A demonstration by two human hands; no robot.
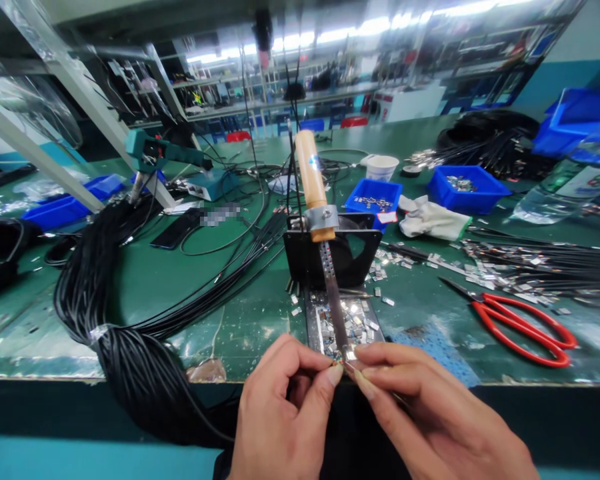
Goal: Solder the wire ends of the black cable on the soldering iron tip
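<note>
My left hand [285, 407] is closed in a pinch, with tiny coloured wire ends [337, 363] showing at its fingertips. Opposite it, my right hand [425, 407] pinches a small thing beside the iron's tip; the fingers mostly hide it. A soldering iron [310, 167] with a wooden handle is clamped on a black stand [363, 257], pointing down towards both hands. Its tip ends just above my fingertips; whether it touches what they hold is hidden. Small metal connector pieces [353, 320] are spread on the plate under the iron.
Red-handled scissors [525, 330] lie at the right, near bundled cables [545, 257]. A thick black cable bundle [115, 287] hangs over the left front edge. Behind are blue bins [465, 200], a white glove [430, 220], a paper cup [381, 167] and a phone [175, 230].
</note>
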